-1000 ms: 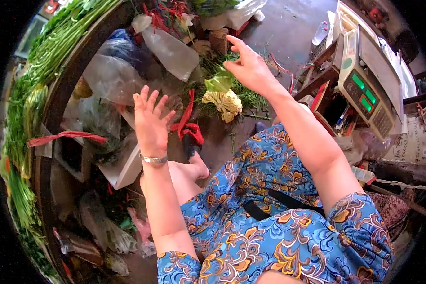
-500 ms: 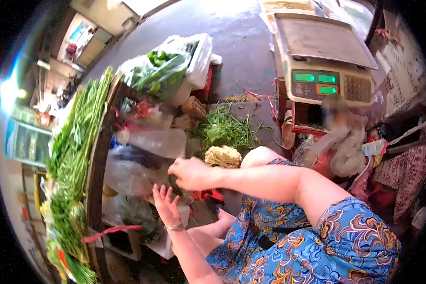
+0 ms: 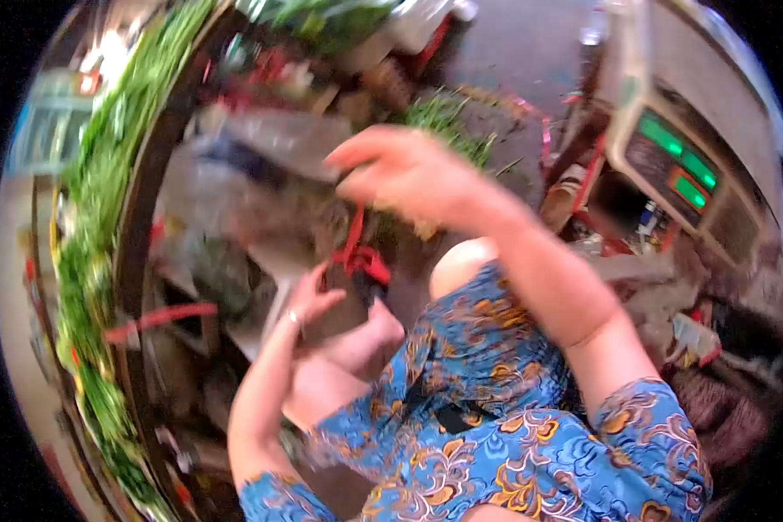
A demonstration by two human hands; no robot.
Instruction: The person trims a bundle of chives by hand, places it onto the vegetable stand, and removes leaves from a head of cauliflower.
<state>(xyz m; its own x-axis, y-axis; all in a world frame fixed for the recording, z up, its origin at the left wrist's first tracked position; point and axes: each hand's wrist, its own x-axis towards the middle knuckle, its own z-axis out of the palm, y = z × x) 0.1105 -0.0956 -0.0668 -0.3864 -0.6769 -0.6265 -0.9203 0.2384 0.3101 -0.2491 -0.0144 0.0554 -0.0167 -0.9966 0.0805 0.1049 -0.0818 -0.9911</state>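
Observation:
My right hand point(image 3: 409, 178) is raised over the floor, its fingers bent toward the thumb and blurred. A small dark patch shows between the fingertips; I cannot make out what it is. Below it hangs a red strip point(image 3: 355, 230), leading to a crumpled red thing point(image 3: 365, 261) near my leg. Lower and to the left, my left hand point(image 3: 311, 300) has its thumb and fingers apart, with nothing seen in it. A cream edge of what looks like a cauliflower point(image 3: 424, 224) shows under my right forearm, mostly hidden.
Long green vegetables point(image 3: 117, 183) lie along a raised wooden edge point(image 3: 139, 200) on the left. Clear plastic bags point(image 3: 278, 139) fill the space beside it. Loose greens point(image 3: 448, 122) are on the floor ahead. A lit digital scale point(image 3: 705, 122) stands at the right.
The view has swung downward and to the left, so the scale sits farther right. My hands have moved apart: the right is higher and to the right, the left lower in front.

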